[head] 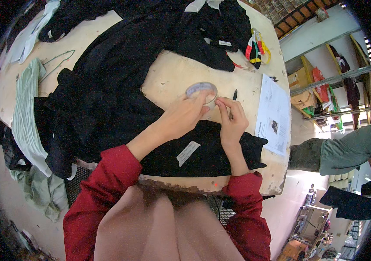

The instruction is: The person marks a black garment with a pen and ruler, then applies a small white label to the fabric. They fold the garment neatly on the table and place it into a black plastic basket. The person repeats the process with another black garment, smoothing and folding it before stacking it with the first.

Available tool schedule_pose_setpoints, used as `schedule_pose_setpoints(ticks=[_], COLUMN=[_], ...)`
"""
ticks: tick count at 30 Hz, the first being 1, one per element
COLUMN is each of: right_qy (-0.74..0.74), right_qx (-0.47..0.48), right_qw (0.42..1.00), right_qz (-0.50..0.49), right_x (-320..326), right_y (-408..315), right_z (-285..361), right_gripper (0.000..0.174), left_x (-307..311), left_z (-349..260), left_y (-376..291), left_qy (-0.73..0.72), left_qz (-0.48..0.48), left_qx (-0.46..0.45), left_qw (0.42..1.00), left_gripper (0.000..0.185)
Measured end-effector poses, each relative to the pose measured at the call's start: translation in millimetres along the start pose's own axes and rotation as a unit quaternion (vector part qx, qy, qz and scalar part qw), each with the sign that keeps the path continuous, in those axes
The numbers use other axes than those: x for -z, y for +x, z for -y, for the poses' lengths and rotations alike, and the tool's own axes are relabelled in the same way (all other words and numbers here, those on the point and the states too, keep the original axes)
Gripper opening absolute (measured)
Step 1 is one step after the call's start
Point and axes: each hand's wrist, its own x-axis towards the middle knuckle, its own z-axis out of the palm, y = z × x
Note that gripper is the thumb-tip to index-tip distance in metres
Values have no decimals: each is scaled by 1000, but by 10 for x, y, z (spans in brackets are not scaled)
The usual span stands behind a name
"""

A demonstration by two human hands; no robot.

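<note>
My left hand [185, 114] grips a roll of clear tape [201, 85], its fingers reaching into the ring. Close beside it, the thumb and forefinger of my right hand [232, 119] pinch together at the roll's right edge; whether they hold the tape's end is too small to tell. Under and around my forearms lies a black garment [117, 71]. A white strip with handwriting [188, 153] rests on its black fabric between my arms. A dark pen [235, 94] lies on the worktable [169, 71] just beyond my right hand.
Printed paper sheets [272, 111] lie at the table's right edge. A coiled measuring tape [259, 49] is at the upper right. Pale green folded fabric [25, 114] lies at the left. Shelves [329, 81] and a person in a green top [348, 151] are off to the right.
</note>
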Motion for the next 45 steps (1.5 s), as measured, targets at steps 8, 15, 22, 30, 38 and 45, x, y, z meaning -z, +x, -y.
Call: schedule_pose_setpoints(ticks=[8,15,22,30,38,45], right_qy=[-61,88,120,29,195,213], right_qx=[62,-125,-217,-181,-216,-235], right_qw=[995,978,931,953,952,930], right_qz=[52,-141,268,241,94,186], right_x=[79,539,709,300,540,473], right_y=[-27,385,11,-579,-569,-572], right_z=[208,-551,168,215,532,756], right_gripper=[8,10,32,52,52,65], left_x=[105,-162,-28,153,-114,298], left_z=[-8,-176,122,-223,-26,-529], left_y=[70,-141,39,-134,-688,-588], left_qy=[55,244,408,-133,-201,-339], left_qz=[-9,-96,-1,99,27,147], left_qx=[6,-223,-127,26,95,191], left_qw=[998,939,904,986,975,910], left_gripper=[15,15,59,32,22,31])
